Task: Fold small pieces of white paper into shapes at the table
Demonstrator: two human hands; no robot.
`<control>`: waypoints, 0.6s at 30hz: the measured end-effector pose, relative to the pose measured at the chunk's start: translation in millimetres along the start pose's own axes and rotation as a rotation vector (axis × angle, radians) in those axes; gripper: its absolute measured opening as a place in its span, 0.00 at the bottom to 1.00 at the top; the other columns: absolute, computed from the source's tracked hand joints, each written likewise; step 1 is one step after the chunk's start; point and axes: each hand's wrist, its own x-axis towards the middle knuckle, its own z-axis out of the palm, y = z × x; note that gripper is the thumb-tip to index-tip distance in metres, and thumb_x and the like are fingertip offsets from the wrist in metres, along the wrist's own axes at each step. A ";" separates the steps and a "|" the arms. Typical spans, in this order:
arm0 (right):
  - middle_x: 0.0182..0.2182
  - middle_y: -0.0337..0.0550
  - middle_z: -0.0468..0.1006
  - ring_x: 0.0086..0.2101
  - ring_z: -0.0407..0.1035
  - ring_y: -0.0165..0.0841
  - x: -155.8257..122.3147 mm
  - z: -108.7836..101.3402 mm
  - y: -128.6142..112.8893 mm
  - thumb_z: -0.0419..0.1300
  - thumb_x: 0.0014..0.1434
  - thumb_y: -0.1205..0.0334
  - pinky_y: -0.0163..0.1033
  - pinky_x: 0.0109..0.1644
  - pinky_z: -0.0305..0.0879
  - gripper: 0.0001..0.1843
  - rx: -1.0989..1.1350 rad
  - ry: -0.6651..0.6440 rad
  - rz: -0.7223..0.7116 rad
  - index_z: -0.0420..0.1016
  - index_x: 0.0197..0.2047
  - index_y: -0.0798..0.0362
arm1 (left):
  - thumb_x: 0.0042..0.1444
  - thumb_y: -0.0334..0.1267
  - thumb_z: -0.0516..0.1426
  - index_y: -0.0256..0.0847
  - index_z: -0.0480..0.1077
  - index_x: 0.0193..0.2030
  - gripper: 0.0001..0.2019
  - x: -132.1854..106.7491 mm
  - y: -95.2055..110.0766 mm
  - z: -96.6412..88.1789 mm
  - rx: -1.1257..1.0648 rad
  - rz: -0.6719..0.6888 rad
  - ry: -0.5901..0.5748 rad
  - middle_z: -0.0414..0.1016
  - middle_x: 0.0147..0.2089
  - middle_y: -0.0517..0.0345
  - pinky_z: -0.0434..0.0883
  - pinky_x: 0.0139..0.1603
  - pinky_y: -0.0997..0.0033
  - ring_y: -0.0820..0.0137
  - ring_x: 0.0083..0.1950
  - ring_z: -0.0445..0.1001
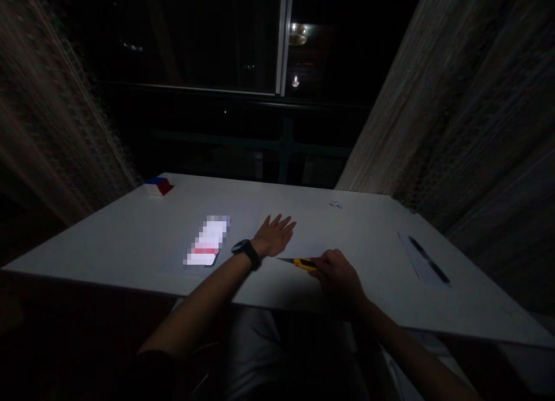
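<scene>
**A:** At the near middle of the desk [108, 239], your left hand [275, 236] lies flat on a sheet of paper [316, 225]. The fingers [281, 222] are spread and point away from you, and there's a watch [246, 251] on the wrist.

**B:** And your right hand [338, 277]?

**A:** It's curled round a yellow knife [303, 264], fingers closed on the handle. The blade points left along the sheet's near edge, and its tip is just beside the heel of your left hand. That's tight.

**B:** Any room out to the sides?

**A:** On your left, a lit phone [207, 241] lies near your forearm, and a red and blue box [158, 185] sits well apart at the far left corner. On your right, the desk is bare up to a pen [428, 259] on a paper strip [414, 253] near the right edge. Your right wrist crosses the desk's front edge, and it's too dark to tell what's below.
</scene>
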 end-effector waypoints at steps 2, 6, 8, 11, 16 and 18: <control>0.28 0.46 0.68 0.31 0.58 0.35 1.2 0.9 0.0 0.58 0.54 0.64 0.37 0.32 0.55 0.09 0.000 0.014 -0.013 0.75 0.39 0.53 | 0.61 0.49 0.31 0.49 0.46 0.65 0.27 0.2 -0.4 0.1 0.001 0.000 -0.003 0.45 0.68 0.61 0.39 0.64 0.49 0.62 0.68 0.40; 0.28 0.45 0.69 0.31 0.59 0.34 0.6 2.9 0.7 0.60 0.52 0.63 0.36 0.31 0.54 0.09 0.020 -0.003 -0.047 0.76 0.38 0.52 | 0.61 0.49 0.32 0.49 0.46 0.65 0.26 1.3 -0.2 -0.8 -0.006 -0.009 -0.015 0.45 0.67 0.61 0.39 0.64 0.49 0.62 0.68 0.40; 0.29 0.45 0.70 0.31 0.59 0.33 0.2 4.3 -0.5 0.61 0.51 0.64 0.35 0.31 0.54 0.09 0.040 -0.030 -0.074 0.75 0.38 0.52 | 0.61 0.50 0.32 0.49 0.46 0.65 0.27 1.7 0.1 -1.0 -0.011 -0.011 -0.023 0.45 0.67 0.61 0.39 0.64 0.49 0.62 0.68 0.40; 0.30 0.45 0.70 0.32 0.60 0.34 -0.5 6.7 -3.3 0.61 0.51 0.65 0.36 0.31 0.55 0.09 0.069 -0.053 -0.088 0.75 0.39 0.53 | 0.61 0.50 0.31 0.48 0.47 0.65 0.27 1.1 -0.1 0.3 -0.007 -0.008 -0.007 0.46 0.67 0.61 0.39 0.64 0.50 0.61 0.68 0.41; 0.34 0.47 0.71 0.36 0.62 0.35 -5.6 -3.9 7.7 0.56 0.56 0.64 0.39 0.38 0.60 0.11 0.193 -0.033 -0.070 0.72 0.43 0.53 | 0.62 0.49 0.32 0.46 0.50 0.64 0.26 -3.1 -0.3 -0.7 -0.016 0.033 0.101 0.49 0.67 0.58 0.43 0.64 0.51 0.62 0.67 0.44; 0.36 0.48 0.71 0.38 0.63 0.36 -7.5 -16.4 21.4 0.53 0.58 0.64 0.40 0.41 0.60 0.12 0.206 0.002 0.039 0.71 0.45 0.54 | 0.62 0.48 0.32 0.43 0.53 0.62 0.26 -5.0 3.2 -5.9 -0.029 0.079 0.167 0.52 0.66 0.56 0.44 0.64 0.53 0.63 0.67 0.45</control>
